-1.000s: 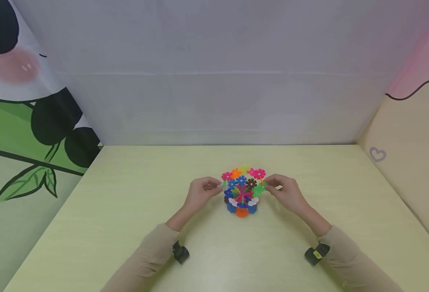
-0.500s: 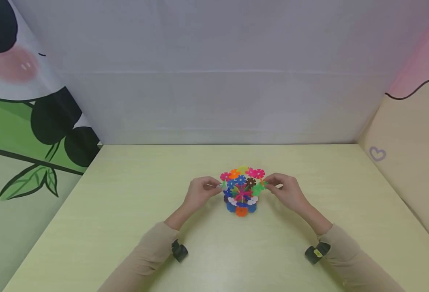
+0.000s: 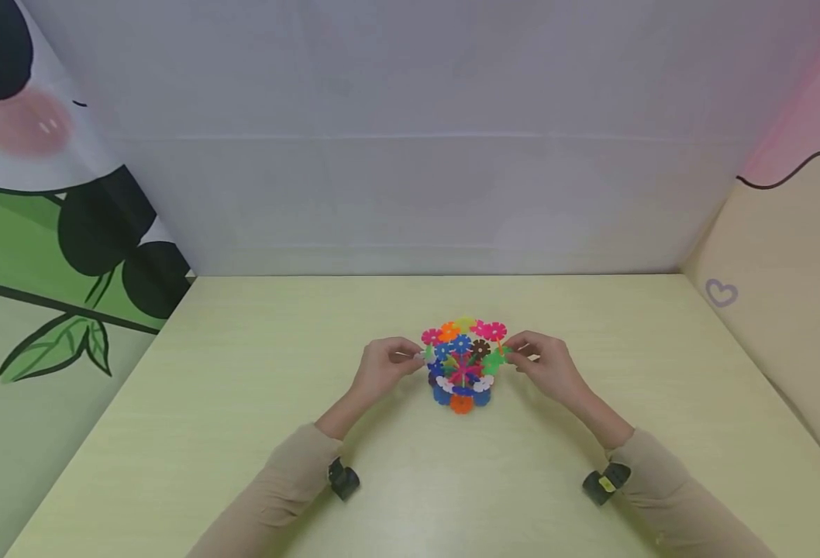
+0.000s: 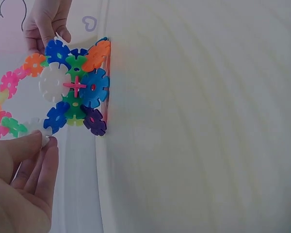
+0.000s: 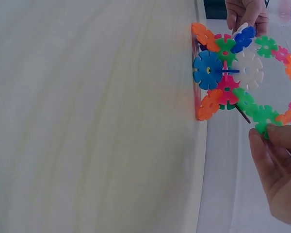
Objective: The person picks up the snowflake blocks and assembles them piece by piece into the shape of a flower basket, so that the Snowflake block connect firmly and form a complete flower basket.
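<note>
A basket-like build of interlocking snowflake discs in many colours stands upright on the table, its discs rising into an arched handle. At the left side of the arch my left hand pinches a whitish disc between thumb and fingers. Opposite it, my right hand pinches a green disc by its outer edge. Blue and orange discs form the lower part. In the left wrist view a large white disc shows on the body's side, beside a small pink disc seen edge-on.
The pale wooden table runs back to a plain grey wall. Cartoon-printed panels flank it at left and right. Both wrists carry small black cameras over beige sleeves.
</note>
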`<state>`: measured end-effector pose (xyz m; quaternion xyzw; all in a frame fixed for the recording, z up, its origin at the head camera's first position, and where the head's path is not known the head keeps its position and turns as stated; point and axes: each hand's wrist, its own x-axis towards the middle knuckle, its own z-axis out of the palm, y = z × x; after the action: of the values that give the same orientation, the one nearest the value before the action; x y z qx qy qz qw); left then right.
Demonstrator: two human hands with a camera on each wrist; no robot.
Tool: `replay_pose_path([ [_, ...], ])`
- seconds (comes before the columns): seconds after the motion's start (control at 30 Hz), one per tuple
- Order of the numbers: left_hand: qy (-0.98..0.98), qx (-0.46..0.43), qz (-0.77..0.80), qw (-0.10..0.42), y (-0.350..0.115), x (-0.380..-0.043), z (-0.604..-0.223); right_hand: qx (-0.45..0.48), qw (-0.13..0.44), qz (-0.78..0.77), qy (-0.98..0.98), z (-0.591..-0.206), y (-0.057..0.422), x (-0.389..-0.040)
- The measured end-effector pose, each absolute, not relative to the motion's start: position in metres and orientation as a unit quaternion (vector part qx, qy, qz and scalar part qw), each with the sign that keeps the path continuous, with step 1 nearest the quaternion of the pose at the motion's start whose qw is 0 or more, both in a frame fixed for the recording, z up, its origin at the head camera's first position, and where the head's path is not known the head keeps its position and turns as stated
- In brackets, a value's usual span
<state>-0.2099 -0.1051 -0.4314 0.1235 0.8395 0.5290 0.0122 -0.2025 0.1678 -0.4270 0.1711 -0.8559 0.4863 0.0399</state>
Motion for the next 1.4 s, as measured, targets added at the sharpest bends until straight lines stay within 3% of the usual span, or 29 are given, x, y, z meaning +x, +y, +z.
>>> replay_pose_path([
  [0.37,0.836,0.117,0.536,0.015,-0.104,-0.208,-0.431,0.165,0.066,0.474,-0.862,-0.431,0.166,-0.202],
  [0.73,0.830,0.111,0.547,-0.003,-0.096,-0.203,-0.431,0.139,0.167,0.428,-0.877,-0.416,0.163,-0.183],
  [0.9,0.818,0.106,0.565,-0.023,-0.088,-0.200,-0.429,0.191,0.122,0.430,-0.874,-0.412,0.139,-0.174],
  [1.1,0.821,0.095,0.561,-0.044,-0.075,-0.207,-0.432,0.217,0.052,0.411,-0.884,-0.418,0.115,-0.185],
  [1.4,0.817,0.055,0.568,-0.075,-0.060,-0.215,-0.436,0.207,0.072,0.302,-0.928,-0.428,0.099,-0.214],
])
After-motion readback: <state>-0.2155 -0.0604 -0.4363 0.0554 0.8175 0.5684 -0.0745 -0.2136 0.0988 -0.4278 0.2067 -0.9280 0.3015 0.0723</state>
